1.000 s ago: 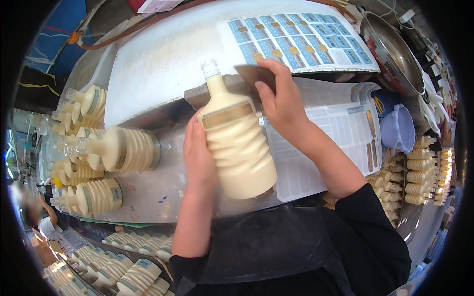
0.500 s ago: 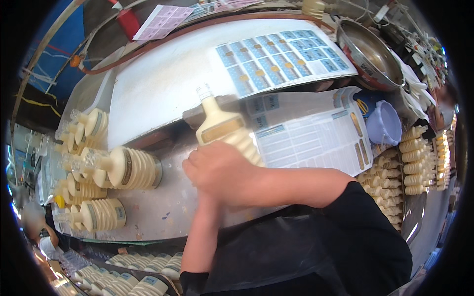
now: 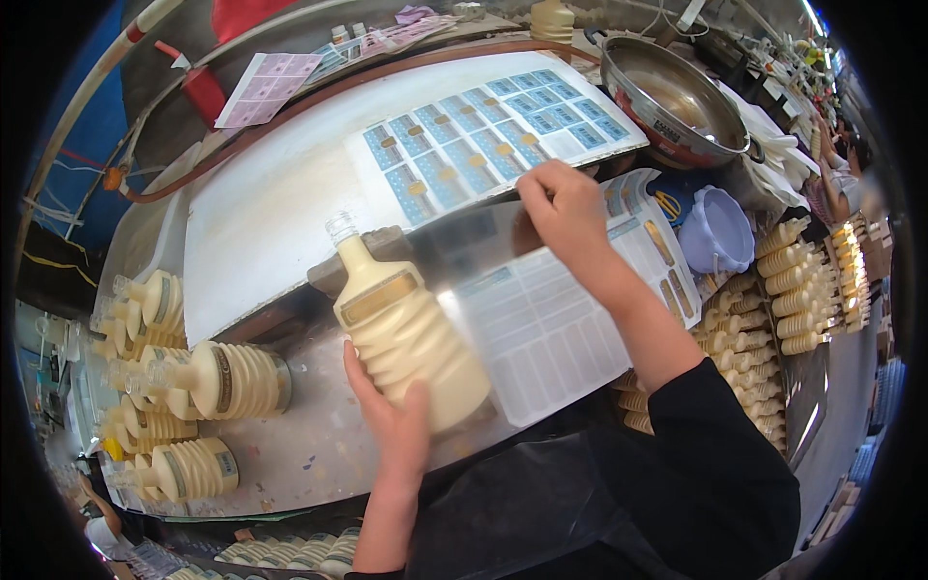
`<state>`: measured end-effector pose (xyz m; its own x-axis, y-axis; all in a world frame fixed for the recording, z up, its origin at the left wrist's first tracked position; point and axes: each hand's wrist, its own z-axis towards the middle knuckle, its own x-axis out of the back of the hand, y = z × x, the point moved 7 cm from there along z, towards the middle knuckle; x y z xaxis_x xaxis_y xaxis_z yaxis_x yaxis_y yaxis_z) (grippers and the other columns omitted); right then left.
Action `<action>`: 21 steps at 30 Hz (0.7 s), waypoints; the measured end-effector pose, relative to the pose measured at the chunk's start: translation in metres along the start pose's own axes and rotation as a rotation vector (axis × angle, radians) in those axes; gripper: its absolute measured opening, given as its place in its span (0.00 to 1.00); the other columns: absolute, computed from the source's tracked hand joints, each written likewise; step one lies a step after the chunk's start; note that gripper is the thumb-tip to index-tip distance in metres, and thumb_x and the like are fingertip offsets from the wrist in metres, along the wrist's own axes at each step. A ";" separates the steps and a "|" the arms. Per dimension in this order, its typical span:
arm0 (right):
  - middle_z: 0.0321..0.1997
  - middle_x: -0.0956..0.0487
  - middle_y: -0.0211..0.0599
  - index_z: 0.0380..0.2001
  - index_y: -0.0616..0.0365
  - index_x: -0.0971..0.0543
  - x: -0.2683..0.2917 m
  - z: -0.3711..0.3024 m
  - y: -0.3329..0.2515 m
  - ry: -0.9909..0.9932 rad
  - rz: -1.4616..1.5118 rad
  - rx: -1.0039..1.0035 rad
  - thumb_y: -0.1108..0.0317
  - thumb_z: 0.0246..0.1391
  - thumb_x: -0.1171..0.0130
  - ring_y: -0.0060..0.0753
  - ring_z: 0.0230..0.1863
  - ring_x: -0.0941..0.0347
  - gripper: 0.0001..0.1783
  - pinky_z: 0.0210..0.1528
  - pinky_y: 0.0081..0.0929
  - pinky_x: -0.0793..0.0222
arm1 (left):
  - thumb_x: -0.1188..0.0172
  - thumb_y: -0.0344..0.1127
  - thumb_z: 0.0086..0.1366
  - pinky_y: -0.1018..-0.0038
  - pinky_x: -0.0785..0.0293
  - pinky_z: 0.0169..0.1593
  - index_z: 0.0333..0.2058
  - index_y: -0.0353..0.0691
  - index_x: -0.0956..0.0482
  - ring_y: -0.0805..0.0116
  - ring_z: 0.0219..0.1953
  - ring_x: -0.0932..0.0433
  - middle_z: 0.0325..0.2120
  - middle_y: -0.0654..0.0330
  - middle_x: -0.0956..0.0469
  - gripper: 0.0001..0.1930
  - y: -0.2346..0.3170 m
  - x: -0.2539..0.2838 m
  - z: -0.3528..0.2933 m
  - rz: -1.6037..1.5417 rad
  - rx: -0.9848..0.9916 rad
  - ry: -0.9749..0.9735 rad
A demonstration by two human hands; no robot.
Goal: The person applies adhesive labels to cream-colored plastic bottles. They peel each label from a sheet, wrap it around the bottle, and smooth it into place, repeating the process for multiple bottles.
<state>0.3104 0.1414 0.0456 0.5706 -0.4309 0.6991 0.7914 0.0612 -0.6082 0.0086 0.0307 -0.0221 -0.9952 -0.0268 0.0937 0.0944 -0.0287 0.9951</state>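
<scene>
Shiny metal bench (image 3: 290,454), speckled and reflective, lit brightly from above. Behind the bench, a pale curved panel (image 3: 261,222) edged by a brownish hose (image 3: 290,97). Beyond that panel, blue sheeting (image 3: 92,145) and a grey pipe (image 3: 87,97). Right of the bench, a large steel pan (image 3: 677,97) and a lilac funnel (image 3: 717,232). Grey floor (image 3: 851,387) further right
</scene>
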 end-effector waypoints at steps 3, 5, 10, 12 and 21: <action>0.55 0.20 0.40 0.48 0.58 0.20 0.011 0.015 0.010 0.067 -0.281 0.329 0.73 0.53 0.45 0.51 0.43 0.19 0.17 0.45 0.42 0.24 | 0.45 0.27 0.59 0.60 0.47 0.73 0.74 0.35 0.58 0.51 0.70 0.41 0.69 0.42 0.45 0.46 0.003 -0.002 0.003 -0.018 0.017 0.009; 0.55 0.19 0.39 0.50 0.58 0.21 0.006 0.020 0.025 0.007 -0.405 0.327 0.75 0.52 0.45 0.50 0.45 0.19 0.20 0.47 0.42 0.24 | 0.45 0.28 0.59 0.60 0.48 0.73 0.74 0.35 0.58 0.51 0.70 0.42 0.70 0.43 0.46 0.46 0.000 0.000 0.003 0.019 -0.020 0.014; 0.50 0.16 0.35 0.46 0.56 0.18 0.012 0.003 0.037 0.093 -0.589 0.474 0.76 0.53 0.42 0.43 0.39 0.17 0.16 0.39 0.34 0.21 | 0.43 0.31 0.61 0.59 0.48 0.73 0.73 0.33 0.57 0.51 0.69 0.42 0.69 0.42 0.46 0.45 0.002 -0.002 -0.001 -0.032 -0.021 0.046; 0.43 0.14 0.35 0.43 0.55 0.18 0.022 -0.002 0.041 0.140 -0.532 0.580 0.73 0.54 0.38 0.41 0.33 0.17 0.12 0.34 0.33 0.21 | 0.43 0.32 0.61 0.59 0.47 0.72 0.73 0.32 0.56 0.51 0.68 0.40 0.69 0.43 0.45 0.45 0.000 0.003 -0.006 -0.030 0.009 0.099; 0.32 0.15 0.38 0.38 0.56 0.15 0.012 -0.051 -0.069 -0.365 0.248 0.308 0.70 0.57 0.39 0.41 0.29 0.18 0.08 0.31 0.31 0.24 | 0.38 0.35 0.59 0.58 0.45 0.71 0.67 0.31 0.41 0.53 0.65 0.36 0.61 0.46 0.35 0.39 -0.008 0.019 -0.032 0.195 -0.036 0.087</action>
<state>0.2512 0.0858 0.0766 0.7443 -0.0323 0.6670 0.6194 0.4067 -0.6715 -0.0100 -0.0012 -0.0293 -0.9524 -0.1214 0.2797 0.2873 -0.0500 0.9565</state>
